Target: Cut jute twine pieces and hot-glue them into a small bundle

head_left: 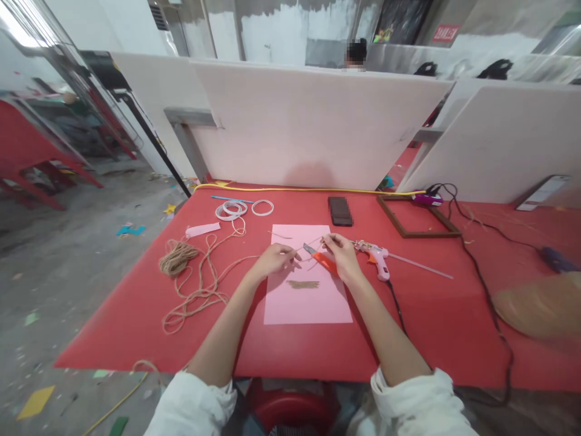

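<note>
Over a pink sheet of paper (308,310) on the red table, my left hand (278,259) and my right hand (340,251) face each other. A short thin length of twine (301,247) runs between them, with the fingertips of both hands pinched on it. Orange-handled scissors (324,262), blades pointing left, lie against my right hand; whether the palm grips them I cannot tell. Below, a small row of cut twine pieces (304,284) rests on the paper. Loose twine (206,297) trails left of my left hand. Right of my right hand lies a pink glue gun (380,261) with a glue stick.
A twine bundle (177,259), white rings (231,209), and a pink strip (203,230) lie left. Farther back are a dark phone-like object (340,211) and a brown frame (429,234). White boards (318,127) wall the back. Another person's blurred arm (540,303) reaches in right.
</note>
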### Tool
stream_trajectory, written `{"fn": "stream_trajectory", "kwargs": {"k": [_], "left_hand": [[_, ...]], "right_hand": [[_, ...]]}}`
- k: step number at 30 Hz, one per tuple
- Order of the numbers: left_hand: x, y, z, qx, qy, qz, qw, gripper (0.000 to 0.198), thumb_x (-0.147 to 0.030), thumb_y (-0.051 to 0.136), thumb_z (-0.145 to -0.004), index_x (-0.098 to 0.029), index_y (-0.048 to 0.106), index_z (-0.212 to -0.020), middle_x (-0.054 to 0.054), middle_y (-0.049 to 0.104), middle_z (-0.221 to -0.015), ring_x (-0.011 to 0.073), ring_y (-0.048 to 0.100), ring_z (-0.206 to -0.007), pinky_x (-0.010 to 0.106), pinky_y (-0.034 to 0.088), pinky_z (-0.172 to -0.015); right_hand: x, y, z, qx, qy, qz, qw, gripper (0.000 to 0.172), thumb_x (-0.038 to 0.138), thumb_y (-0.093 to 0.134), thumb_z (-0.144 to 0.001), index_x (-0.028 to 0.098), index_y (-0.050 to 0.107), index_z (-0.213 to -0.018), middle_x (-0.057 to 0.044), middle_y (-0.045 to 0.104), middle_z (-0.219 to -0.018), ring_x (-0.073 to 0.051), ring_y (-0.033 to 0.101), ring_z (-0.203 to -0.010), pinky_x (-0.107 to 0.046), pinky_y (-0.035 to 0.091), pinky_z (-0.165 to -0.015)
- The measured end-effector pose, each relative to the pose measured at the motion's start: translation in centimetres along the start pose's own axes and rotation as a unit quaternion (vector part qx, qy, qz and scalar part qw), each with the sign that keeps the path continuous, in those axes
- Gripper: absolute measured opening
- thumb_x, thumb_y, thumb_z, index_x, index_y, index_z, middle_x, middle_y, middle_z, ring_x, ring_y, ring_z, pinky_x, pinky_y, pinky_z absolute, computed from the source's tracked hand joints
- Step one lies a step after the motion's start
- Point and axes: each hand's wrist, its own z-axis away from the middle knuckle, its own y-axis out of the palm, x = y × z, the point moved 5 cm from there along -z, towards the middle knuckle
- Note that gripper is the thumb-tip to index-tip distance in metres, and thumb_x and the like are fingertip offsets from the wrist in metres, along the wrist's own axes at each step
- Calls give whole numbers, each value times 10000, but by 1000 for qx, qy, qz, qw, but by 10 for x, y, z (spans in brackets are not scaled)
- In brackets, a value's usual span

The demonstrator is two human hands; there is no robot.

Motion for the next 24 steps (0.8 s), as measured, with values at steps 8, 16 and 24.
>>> {"fn": "stream_trajectory", "kwargs": {"k": [8,16,24], "left_hand": [[-2,1,3,45,20,-84,995,369,-368,547,-855,-100,802,-859,89,745,-708,79,453,-466,209,293,-477],[9,-6,-2,36,36,-75,996,333,-369,588,-817,-125,808,-865,92,755,-756,143,598,-582,230,385,-527],[-14,-23,3,-127,160,8,979,440,-500,492,-946,-175,747,-1097,124,751,-1118,242,645,-1162,358,448,-1056]], "right_hand": [[0,-4,-2,-26,-43,31,998,397,584,756,-704,211,633,-764,-40,685,-747,-188,639,-755,-356,525,-782],[9,-6,-1,-44,-68,69,994,339,538,715,-748,227,585,-777,-27,677,-743,-197,647,-767,-381,533,-830],[20,37,26,113,-114,160,974,192,392,653,-841,233,604,-745,-14,667,-735,-188,616,-728,-320,482,-731]]}}
